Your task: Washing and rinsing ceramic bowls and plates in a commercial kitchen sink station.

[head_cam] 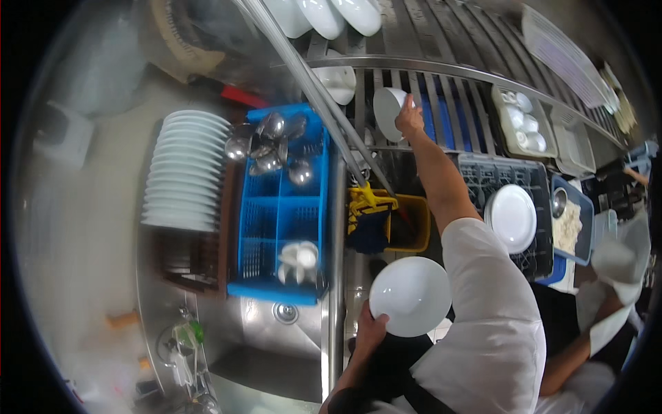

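Observation:
My right hand (411, 119) reaches out to a slatted metal shelf (478, 116) and grips the rim of a white bowl (387, 116). That bowl is tilted on its side against the slats. Close to my body, my left hand (371, 328) holds another round white bowl (411, 296) by its edge, the thumb lying over the rim. Further white dishes (339, 85) stand on the shelf to the left of the right hand's bowl. Blue bins show through the slats beneath.
A blue divided basket (261, 220) holds metal ladles (271, 127) and white spoons (297, 261) beside a steel sink (279, 341). White plates (183, 171) fill a brown rack. A yellow mop bucket (414, 227) stands below. White plates (512, 218) rest on a black crate. Another person's forearm (574, 357) is at right.

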Available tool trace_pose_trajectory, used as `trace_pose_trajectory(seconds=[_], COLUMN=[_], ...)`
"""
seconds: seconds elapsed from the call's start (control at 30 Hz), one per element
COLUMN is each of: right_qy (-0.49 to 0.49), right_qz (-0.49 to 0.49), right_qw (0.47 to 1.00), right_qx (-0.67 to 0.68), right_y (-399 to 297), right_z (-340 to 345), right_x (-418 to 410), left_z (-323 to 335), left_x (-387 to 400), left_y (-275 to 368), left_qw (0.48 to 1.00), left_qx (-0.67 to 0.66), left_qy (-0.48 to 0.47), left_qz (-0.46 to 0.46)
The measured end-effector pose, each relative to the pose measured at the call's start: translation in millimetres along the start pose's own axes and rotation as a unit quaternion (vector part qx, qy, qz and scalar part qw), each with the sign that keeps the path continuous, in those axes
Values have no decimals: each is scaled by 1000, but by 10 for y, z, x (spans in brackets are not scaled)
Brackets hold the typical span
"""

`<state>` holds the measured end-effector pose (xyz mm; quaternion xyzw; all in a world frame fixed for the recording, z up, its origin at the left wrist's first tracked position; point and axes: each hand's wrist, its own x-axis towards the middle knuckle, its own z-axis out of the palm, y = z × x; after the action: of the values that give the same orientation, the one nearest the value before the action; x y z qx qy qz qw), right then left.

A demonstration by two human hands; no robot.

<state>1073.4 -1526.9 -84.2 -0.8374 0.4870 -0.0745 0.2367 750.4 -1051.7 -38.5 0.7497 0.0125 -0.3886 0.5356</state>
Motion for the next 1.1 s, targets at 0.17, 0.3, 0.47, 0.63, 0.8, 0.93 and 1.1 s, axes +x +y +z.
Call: trace_pose_trajectory(seconds=[0.17, 0.3, 0.47, 0.63, 0.8, 0.93, 1.1], right_qy=[87, 24, 51, 134, -500, -692, -469], right_qz=[-16, 17, -121, -234, -117, 75, 144], right_qw=[996, 999, 987, 955, 806, 701, 821], right_qx=[-12, 39, 87, -124, 294, 158, 293], right_y=[-776, -1183, -1100, -1123, 107, 1360, 1769], right_z=[862, 1591, 1844, 1621, 453, -1061, -895], right_x=[785, 1134, 2051, 1774, -297, -1281, -996], left_z=[224, 193, 277, 413, 240, 773, 932], left_x=[682, 931, 1198, 1484, 1510, 2102, 2313], left_y=[204, 221, 461, 459, 304, 453, 1326], left_qw=[995, 991, 993, 996, 989, 991, 952], left_qx=[-11, 27, -25, 0, -60, -115, -296], left_qy=[17, 58, 29, 16, 72, -4, -60], left_qz=[-97, -118, -111, -85, -111, -64, -51])
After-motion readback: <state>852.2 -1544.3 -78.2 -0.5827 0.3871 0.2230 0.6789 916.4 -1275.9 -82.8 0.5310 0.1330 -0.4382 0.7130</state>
